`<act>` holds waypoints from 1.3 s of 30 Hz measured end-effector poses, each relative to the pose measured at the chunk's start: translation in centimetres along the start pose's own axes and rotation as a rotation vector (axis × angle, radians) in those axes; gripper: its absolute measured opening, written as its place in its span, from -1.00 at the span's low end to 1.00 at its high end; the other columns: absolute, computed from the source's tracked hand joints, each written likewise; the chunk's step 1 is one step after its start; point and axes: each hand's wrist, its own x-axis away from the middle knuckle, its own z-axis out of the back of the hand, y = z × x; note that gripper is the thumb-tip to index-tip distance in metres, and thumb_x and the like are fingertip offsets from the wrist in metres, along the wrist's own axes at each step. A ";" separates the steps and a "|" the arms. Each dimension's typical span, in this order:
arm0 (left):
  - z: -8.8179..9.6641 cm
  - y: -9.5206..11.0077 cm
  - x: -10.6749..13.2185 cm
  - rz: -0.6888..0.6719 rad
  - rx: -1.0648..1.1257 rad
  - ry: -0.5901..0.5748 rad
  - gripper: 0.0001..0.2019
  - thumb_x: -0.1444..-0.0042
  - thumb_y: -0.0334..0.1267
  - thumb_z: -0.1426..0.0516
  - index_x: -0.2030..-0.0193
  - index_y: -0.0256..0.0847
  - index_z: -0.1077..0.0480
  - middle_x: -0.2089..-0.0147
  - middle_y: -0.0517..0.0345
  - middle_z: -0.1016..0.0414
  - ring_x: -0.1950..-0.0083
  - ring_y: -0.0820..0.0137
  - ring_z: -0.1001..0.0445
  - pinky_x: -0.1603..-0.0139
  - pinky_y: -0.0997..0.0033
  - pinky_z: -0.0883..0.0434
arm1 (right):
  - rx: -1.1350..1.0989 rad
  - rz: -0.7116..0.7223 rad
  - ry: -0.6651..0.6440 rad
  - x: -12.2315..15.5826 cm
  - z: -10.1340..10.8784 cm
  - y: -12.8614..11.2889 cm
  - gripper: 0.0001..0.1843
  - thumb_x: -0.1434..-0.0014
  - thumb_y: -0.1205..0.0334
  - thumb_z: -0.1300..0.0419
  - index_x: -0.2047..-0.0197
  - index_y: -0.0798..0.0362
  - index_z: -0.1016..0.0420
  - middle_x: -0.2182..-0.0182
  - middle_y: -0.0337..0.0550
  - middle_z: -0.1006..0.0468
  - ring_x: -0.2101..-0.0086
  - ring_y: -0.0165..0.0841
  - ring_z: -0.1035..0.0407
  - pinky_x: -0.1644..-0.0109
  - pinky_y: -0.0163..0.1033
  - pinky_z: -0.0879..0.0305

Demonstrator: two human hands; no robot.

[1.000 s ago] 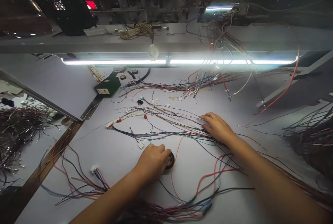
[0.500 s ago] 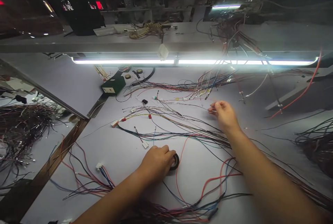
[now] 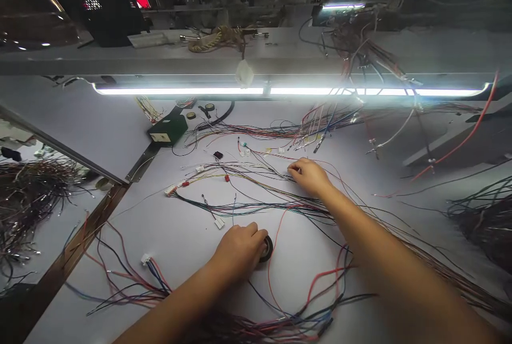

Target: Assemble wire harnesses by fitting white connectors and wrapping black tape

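My left hand (image 3: 240,250) is closed around a roll of black tape (image 3: 269,248) near the front of the white worktop. My right hand (image 3: 308,174) reaches over a spread bundle of thin wires (image 3: 256,173), its thumb and fingers pinched at the wires; what exactly lies between the fingertips is too small to make out. A white connector (image 3: 170,190) and a red connector (image 3: 227,178) sit at the bundle's left part. Below it, a small white plug (image 3: 220,223) lies close to my left hand.
A green box (image 3: 168,129) stands at the back left. Tape rolls (image 3: 209,106) lie beside it. Under the shelf a bright light tube (image 3: 180,91) runs across. Wires hang from the shelf at right. Tangled wire heaps (image 3: 36,200) fill both sides; thicker cables (image 3: 280,328) lie in front.
My right hand has moved left and slightly down, closer over the wire bundle. My left hand stays at the tape roll. The whole view has shifted slightly.
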 end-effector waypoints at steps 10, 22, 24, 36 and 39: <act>-0.2 0.1 0.1 0.005 -0.003 0.009 -0.80 -0.23 -0.31 0.01 0.07 -0.11 -0.37 0.20 0.11 -0.46 0.28 0.29 -0.45 0.25 0.28 -0.36 | -0.302 -0.157 -0.074 -4.8 -3.7 -4.9 -0.83 0.01 0.12 -0.22 0.49 0.03 -0.42 0.46 -0.16 -0.49 0.33 -0.26 -0.37 0.24 -0.20 -0.25; -0.6 -0.3 0.1 -0.011 0.035 0.029 -0.79 -0.24 -0.31 0.02 0.06 -0.12 -0.36 0.20 0.10 -0.45 0.31 0.28 -0.44 0.27 0.25 -0.35 | -0.745 -0.074 -0.108 -3.6 6.8 -3.5 -0.60 -0.10 -0.19 -0.14 0.27 -0.01 -0.32 0.59 -0.34 -0.28 0.69 -0.55 0.03 0.65 -0.42 0.15; -0.7 -0.3 0.0 -0.012 0.040 0.040 -0.79 -0.23 -0.31 0.02 0.06 -0.12 -0.36 0.21 0.10 -0.45 0.30 0.29 -0.44 0.26 0.26 -0.35 | -0.680 -0.064 -0.088 -3.8 7.6 -3.1 -0.65 -0.18 -0.12 -0.07 0.23 0.00 -0.36 0.56 -0.31 -0.32 0.69 -0.55 0.08 0.64 -0.41 0.13; -0.4 -0.1 0.0 0.008 0.043 0.019 -0.79 -0.22 -0.34 0.01 0.07 -0.13 -0.38 0.19 0.09 -0.46 0.27 0.30 -0.45 0.23 0.29 -0.34 | 0.088 -0.049 0.150 -3.1 6.6 2.3 -0.53 -0.06 0.20 -0.19 -0.08 0.02 -0.38 -0.14 0.08 -0.28 -0.15 0.04 -0.10 -0.17 0.09 -0.04; -0.2 0.0 -0.1 0.000 0.052 0.013 -0.79 -0.23 -0.34 0.01 0.06 -0.13 -0.38 0.19 0.09 -0.46 0.27 0.30 -0.44 0.22 0.28 -0.33 | 0.193 -0.052 -0.122 -0.3 4.3 3.0 -0.88 0.04 0.16 -0.27 0.40 0.00 -0.51 0.26 -0.03 -0.53 0.19 -0.10 -0.39 0.10 -0.06 -0.27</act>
